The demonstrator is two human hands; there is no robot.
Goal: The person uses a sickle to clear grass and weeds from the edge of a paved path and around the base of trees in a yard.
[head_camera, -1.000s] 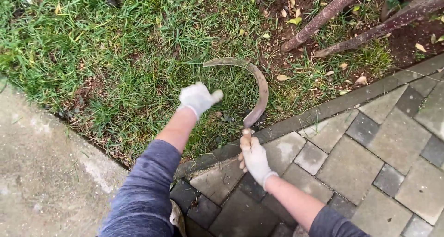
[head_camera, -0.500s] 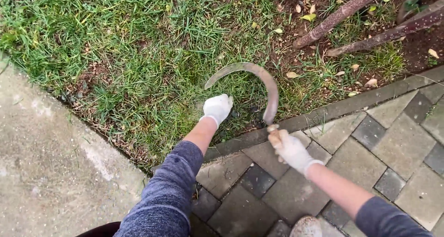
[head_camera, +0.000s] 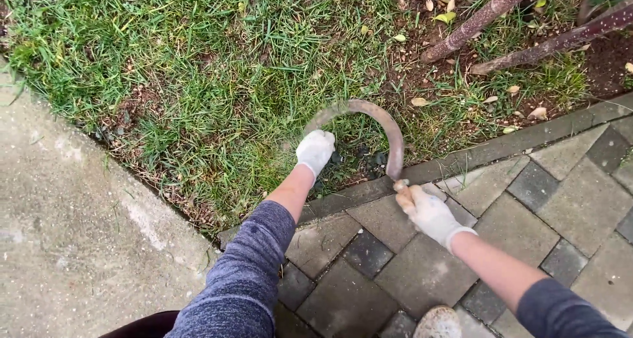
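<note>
A rusty curved sickle point(head_camera: 382, 124) arcs over the grass point(head_camera: 217, 68) just past the stone kerb. My right hand point(head_camera: 427, 209), in a white glove, is closed around the sickle's wooden handle above the paving. My left hand point(head_camera: 315, 150), also in a white glove, reaches down into the grass inside the blade's curve, its fingers bunched in the grass blades. The blade's tip lies just left of and above my left hand.
A grey kerb point(head_camera: 501, 147) separates the grass from block paving point(head_camera: 541, 213) on the right. A concrete slab point(head_camera: 59, 226) lies at the left. Thin bare trunks point(head_camera: 481, 18) rise from soil with fallen leaves at the top right. A shoe tip point(head_camera: 436, 323) shows at the bottom.
The sickle has dropped lower and closer to the ground around my left hand. My left hand went down from above the grass into it. My right hand shifted right along the kerb.
</note>
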